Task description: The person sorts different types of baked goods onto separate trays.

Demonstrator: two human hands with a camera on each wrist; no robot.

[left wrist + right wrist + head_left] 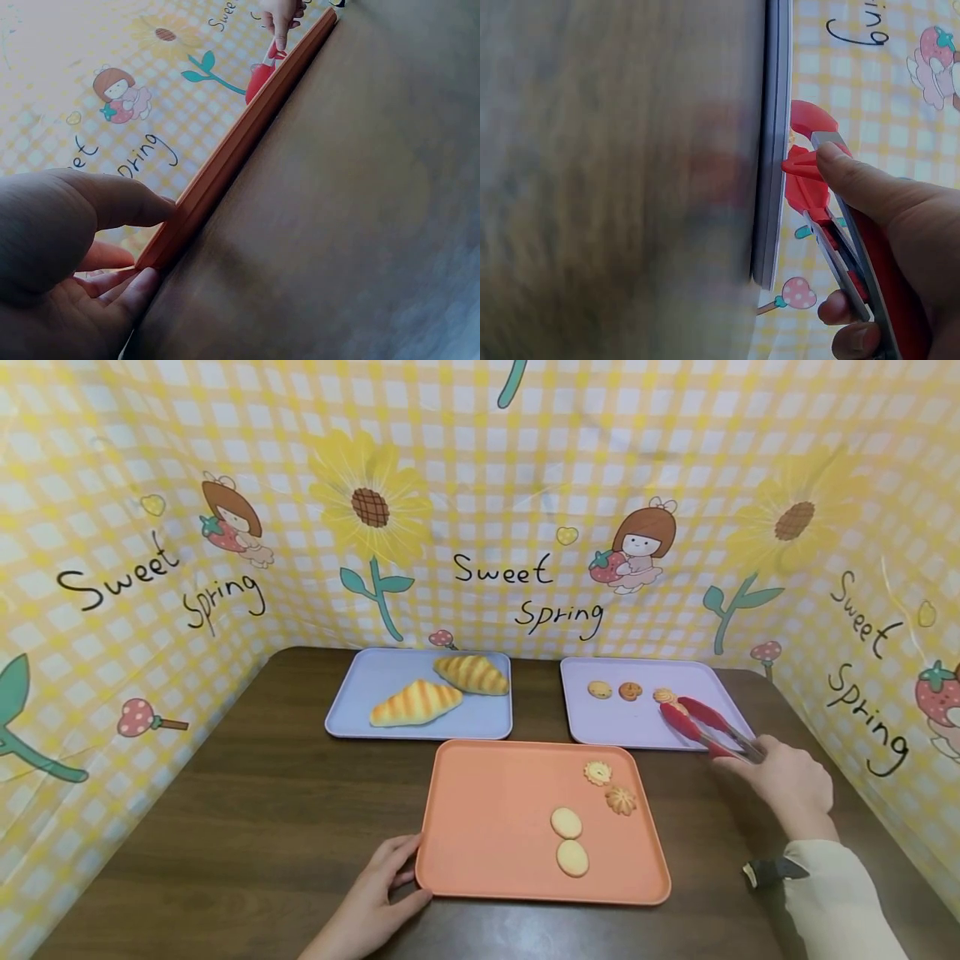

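Bracing left hand (375, 889): lower middle of the frame, thumb and fingers bent about the orange tray (487, 827) at its near left corner; a tug here, I judge, could tilt it.
Blue tray (352, 702): left of centre, bearing two striped loaves (417, 702); neither hand touches it, so I see little risk.
Orange tray's load: two pale round biscuits (572, 858) and two flower-shaped biscuits (620, 801), right half of the tray; a jolt could slide them.
Lilac tray (600, 727): right of centre, small biscuits (631, 692) across its middle; a sideways sweep might knock them together.
Tongs (678, 722): right of centre, red tips parted around a biscuit or just beside it; I cannot tell whether they pinch it. An off-centre bite could flip it, too hard a squeeze could crack it.
Right hand (795, 781): right of frame, curled round the tongs' handles; loosening mid-lift would drop whatever they hold.
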